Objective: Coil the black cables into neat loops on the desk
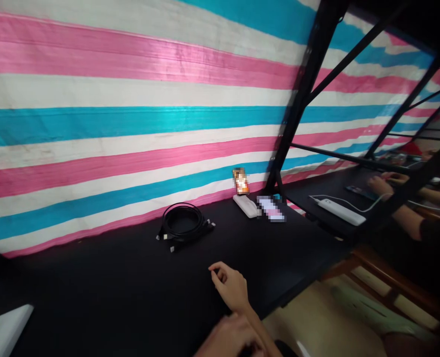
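My right hand (230, 286) is held over the black table (104, 297), its fingers loosely curled with gaps between them and nothing in them. Blurred at the bottom edge, my left hand (233, 337) lies across or just in front of my right forearm; its fingers are smeared and partly cut off. Beyond my right hand, towards the striped sheet, lies a coiled black cable (182, 221) with several light plug ends. To the right of the coil are a white power bank (246, 206), a pixelated phone-like item (271, 208) and an upright pixelated picture (241, 181).
A white object (6, 327) is at the lower left. Black metal posts (298, 104) rise at the right. Beyond them, another person's hands (383, 184) are near a white power strip (341, 211) with a cord. A wooden chair (391, 282) stands below right.
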A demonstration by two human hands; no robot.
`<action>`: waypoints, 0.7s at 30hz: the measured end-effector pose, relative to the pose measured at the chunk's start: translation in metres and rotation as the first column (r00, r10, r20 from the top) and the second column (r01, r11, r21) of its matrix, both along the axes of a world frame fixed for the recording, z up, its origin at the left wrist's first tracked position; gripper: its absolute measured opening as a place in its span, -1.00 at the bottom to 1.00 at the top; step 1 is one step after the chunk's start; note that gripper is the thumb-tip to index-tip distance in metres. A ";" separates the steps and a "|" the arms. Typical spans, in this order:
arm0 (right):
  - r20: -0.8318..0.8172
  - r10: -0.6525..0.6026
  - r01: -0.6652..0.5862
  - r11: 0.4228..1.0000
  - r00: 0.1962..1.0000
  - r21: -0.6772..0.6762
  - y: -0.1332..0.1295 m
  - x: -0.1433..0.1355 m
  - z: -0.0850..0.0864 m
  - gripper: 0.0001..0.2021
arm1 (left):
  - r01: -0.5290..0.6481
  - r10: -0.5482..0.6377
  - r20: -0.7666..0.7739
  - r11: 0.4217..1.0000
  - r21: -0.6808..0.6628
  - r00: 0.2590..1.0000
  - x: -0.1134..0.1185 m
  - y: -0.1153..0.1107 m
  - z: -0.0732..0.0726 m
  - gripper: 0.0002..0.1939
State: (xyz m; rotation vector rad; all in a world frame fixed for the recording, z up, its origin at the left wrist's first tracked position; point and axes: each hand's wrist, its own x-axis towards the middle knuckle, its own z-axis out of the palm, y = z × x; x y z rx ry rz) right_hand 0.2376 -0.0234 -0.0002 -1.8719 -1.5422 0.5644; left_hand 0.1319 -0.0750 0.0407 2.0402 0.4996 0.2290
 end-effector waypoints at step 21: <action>0.008 -0.112 0.110 0.988 0.994 0.104 0.137 0.002 0.021 -0.32 | -0.635 0.733 0.144 0.453 0.626 0.665 -0.121 0.129 -0.029 -0.79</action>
